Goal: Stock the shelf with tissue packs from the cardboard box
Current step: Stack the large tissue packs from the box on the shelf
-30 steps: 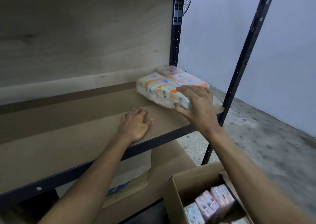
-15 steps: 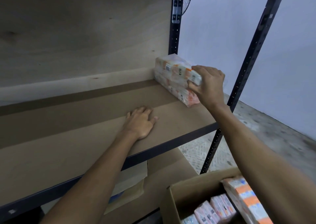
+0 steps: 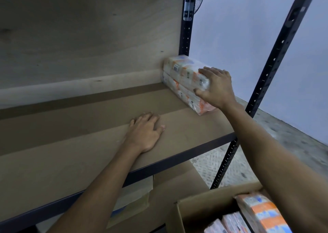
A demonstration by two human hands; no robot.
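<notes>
A white-and-orange tissue pack [image 3: 184,76] stands on its long edge at the far right of the cardboard-lined shelf [image 3: 88,126], its far end against the back board. My right hand [image 3: 217,88] grips its near end, fingers over the top and thumb on the side. Flat on the shelf liner, near the middle, rests my left hand [image 3: 145,131], fingers apart and holding nothing. The open cardboard box [image 3: 200,208] sits at the bottom right, with more tissue packs [image 3: 260,213] standing inside it.
Black metal uprights [image 3: 276,55] frame the shelf's right end, and a black rail [image 3: 177,160] runs along its front. A lower shelf carries flattened cardboard [image 3: 134,200]. Grey wall and speckled concrete floor [image 3: 291,136] lie to the right.
My right hand turned the tissue pack from lying flat to standing on edge and pushed it back and right to the shelf's far corner. The left hand stayed flat on the shelf.
</notes>
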